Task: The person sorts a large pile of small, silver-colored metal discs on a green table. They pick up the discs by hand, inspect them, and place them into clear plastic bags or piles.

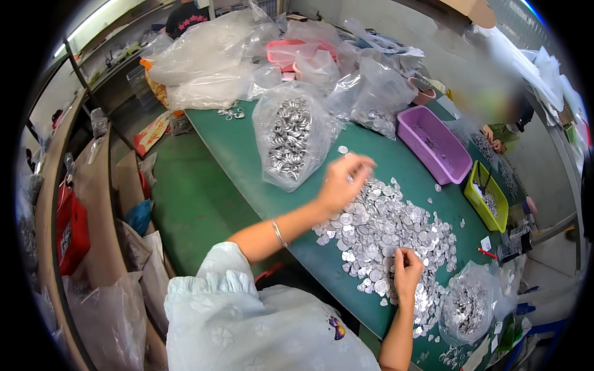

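Note:
A wide pile of small silver-coloured metal pieces (pixel 396 219), many round and flat like coins, some shaped otherwise, is spread on the green table (pixel 229 151). Over the pile's far left edge is my left hand (pixel 342 185), a little blurred, its fingers curled together; a glint shows by them, too small to name. My right hand (pixel 408 272) is at the near side of the pile, thumb and fingertips pinched together. Whatever the pinch may hold is hidden. One loose round piece (pixel 343 149) lies just beyond my left hand.
Beyond my left hand lies a clear bag of metal rings (pixel 289 139). A purple bin (pixel 433 145) and a green basket (pixel 487 196) stand right. Another bag of pieces (pixel 467 306) is near right. Plastic bags (pixel 216 59) crowd the far end. Another person's hands (pixel 493 139) work at right.

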`<action>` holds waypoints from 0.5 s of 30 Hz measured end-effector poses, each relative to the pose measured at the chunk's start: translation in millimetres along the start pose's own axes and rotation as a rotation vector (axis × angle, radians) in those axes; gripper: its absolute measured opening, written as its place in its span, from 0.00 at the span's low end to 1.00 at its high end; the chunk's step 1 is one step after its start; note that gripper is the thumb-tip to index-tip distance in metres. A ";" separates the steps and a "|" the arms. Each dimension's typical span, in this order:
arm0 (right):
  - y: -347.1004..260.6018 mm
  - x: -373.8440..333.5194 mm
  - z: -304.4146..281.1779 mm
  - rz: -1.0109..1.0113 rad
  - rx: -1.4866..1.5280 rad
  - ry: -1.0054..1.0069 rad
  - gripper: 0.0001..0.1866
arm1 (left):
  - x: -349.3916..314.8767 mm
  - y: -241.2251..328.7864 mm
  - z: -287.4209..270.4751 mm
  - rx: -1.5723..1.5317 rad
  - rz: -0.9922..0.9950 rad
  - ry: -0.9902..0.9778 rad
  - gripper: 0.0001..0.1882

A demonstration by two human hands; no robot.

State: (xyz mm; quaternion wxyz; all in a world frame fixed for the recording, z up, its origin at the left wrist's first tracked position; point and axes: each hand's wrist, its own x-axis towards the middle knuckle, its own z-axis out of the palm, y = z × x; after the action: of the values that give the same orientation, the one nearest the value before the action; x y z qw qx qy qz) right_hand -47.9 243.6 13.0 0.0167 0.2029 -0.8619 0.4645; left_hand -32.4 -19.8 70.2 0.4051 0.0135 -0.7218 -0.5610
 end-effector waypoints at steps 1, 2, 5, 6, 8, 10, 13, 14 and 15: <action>-1.6 0.0 1.4 -0.009 0.001 -0.008 0.08 | 16.8 0.4 -21.9 0.079 -0.010 0.087 0.08; -3.7 -0.5 1.0 -0.014 -0.004 -0.010 0.08 | 34.5 1.7 -38.5 0.191 0.017 0.215 0.07; -16.6 -3.5 3.0 -0.098 -0.020 -0.032 0.09 | 70.3 -37.0 -96.5 0.804 0.281 0.307 0.17; -19.6 -3.9 2.8 -0.128 -0.036 -0.036 0.09 | 70.1 -48.4 -101.5 0.922 0.291 0.289 0.19; -17.3 -2.8 3.5 -0.155 -0.057 -0.013 0.09 | 59.8 -56.9 -103.0 0.970 0.323 0.257 0.21; -12.5 -2.3 0.8 -0.151 -0.073 0.012 0.09 | 46.5 -49.7 -96.3 0.830 0.352 0.234 0.22; -10.6 0.7 -0.6 -0.105 -0.039 0.043 0.09 | 16.3 -31.2 -71.2 0.526 0.324 0.309 0.22; -4.8 1.1 0.3 -0.056 0.016 0.041 0.09 | 5.0 -28.5 -60.5 0.496 0.340 0.297 0.21; -0.6 2.2 1.7 -0.012 0.075 0.035 0.10 | -4.7 -28.1 -51.4 0.452 0.366 0.268 0.19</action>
State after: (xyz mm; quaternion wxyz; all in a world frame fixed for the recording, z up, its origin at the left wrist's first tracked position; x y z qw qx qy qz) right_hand -49.5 241.2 13.0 0.0268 0.2005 -0.8422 0.4997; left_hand -10.6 -69.0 46.7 0.5777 0.0467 -0.7587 -0.2975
